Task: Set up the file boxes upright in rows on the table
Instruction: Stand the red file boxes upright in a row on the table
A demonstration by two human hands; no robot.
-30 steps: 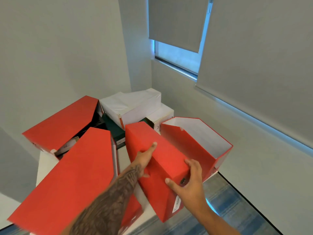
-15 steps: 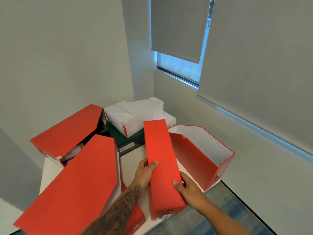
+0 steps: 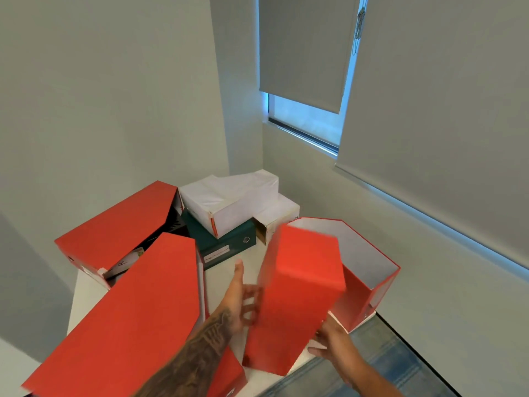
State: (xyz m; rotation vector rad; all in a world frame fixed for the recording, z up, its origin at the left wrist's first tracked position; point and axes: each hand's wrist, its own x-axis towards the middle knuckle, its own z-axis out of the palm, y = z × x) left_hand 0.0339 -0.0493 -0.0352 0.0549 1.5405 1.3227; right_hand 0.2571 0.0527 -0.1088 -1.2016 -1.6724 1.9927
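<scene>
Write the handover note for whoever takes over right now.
Left hand: fingers blurred against the left face of the red file box; grip unclear.
Right hand grips its lower right corner; the box is tilted at the near edge of the table.
Open red box sits just behind it, mouth up; large red box and far red box are down on their sides, left.
Done: no upright row visible. Left: stand the boxes upright in rows.

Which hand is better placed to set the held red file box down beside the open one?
Likely the right hand: it holds the held red file box at its lower corner, on the side nearest the open red file box. The left hand touches the opposite side, fingers blurred.
</scene>
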